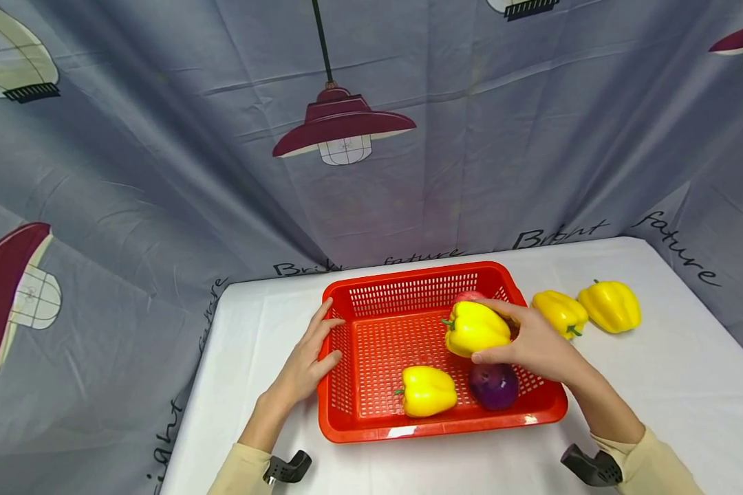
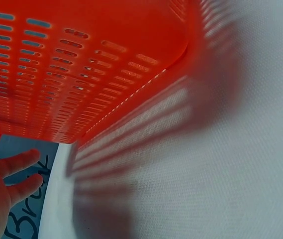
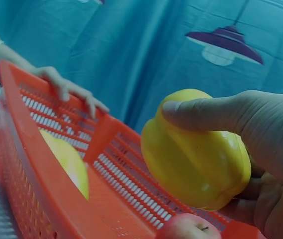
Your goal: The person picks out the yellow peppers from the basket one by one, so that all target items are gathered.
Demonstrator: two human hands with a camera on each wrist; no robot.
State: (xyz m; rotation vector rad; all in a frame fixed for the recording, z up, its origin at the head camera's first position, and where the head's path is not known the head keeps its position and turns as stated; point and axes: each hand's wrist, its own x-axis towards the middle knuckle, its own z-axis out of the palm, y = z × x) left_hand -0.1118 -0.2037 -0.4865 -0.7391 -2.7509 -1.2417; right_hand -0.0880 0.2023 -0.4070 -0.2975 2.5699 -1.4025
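Note:
My right hand (image 1: 532, 340) grips a yellow bell pepper (image 1: 475, 328) between thumb and fingers, above the right part of a red plastic basket (image 1: 442, 431). In the right wrist view the thumb lies across the bell pepper (image 3: 196, 154). My left hand (image 1: 306, 361) rests at the basket's left rim, its fingers fairly straight and reaching over the edge. Inside the basket lie another yellow bell pepper (image 1: 429, 391), a dark purple round fruit or vegetable (image 1: 494, 386) and a reddish apple (image 1: 468, 296), which is partly hidden behind the held pepper.
Two more yellow bell peppers, one nearer (image 1: 559, 311) and one farther right (image 1: 610, 306), lie on the white-covered table (image 1: 675, 385) to the right of the basket. A grey curtain (image 1: 371, 206) with printed lamps hangs behind the table.

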